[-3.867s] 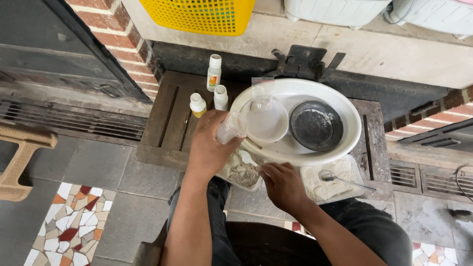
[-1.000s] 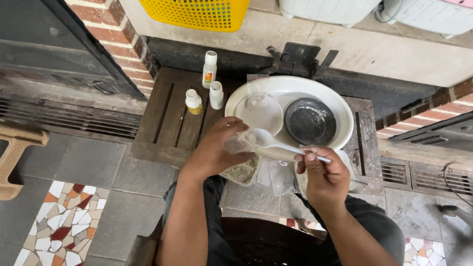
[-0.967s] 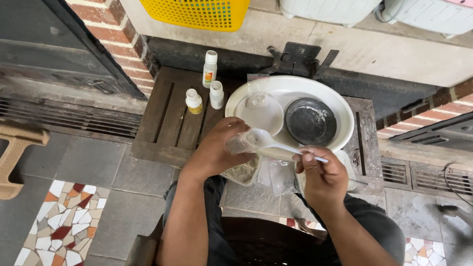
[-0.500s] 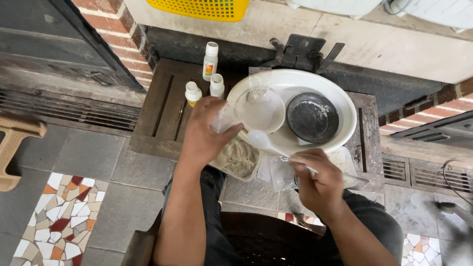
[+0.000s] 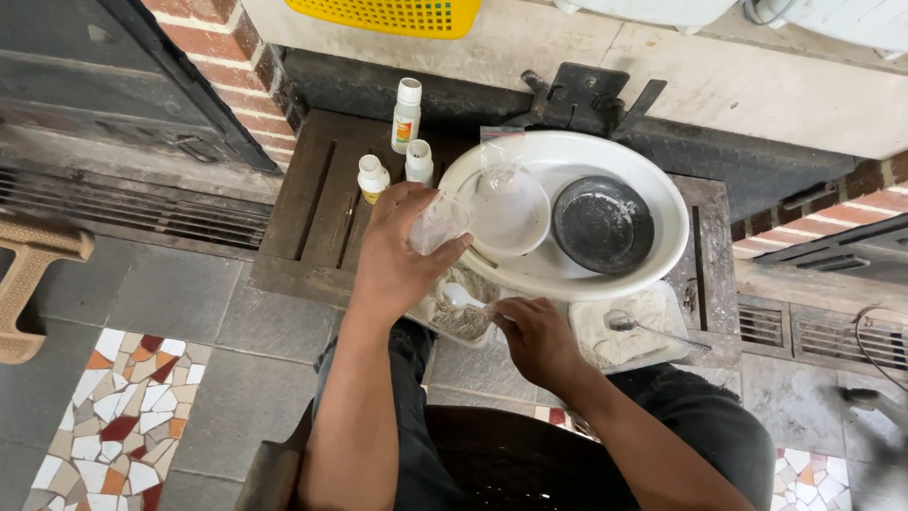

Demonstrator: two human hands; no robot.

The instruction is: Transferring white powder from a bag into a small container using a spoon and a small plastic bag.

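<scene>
The white spoon (image 5: 461, 295), gripped in the right hand (image 5: 534, 333), dips into the grey powder of the clear tray (image 5: 461, 320), apparently to load. The left hand (image 5: 402, 254) clasps the clear cup (image 5: 437, 222) just above the tray (close for transfer). Half a second ago the spoon was raised.

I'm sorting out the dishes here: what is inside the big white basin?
Inside the white basin sit a smaller white bowl, a dark round dish and a clear plastic bag. The left hand covers the near-left rim; anything under the dishes is hidden.
</scene>
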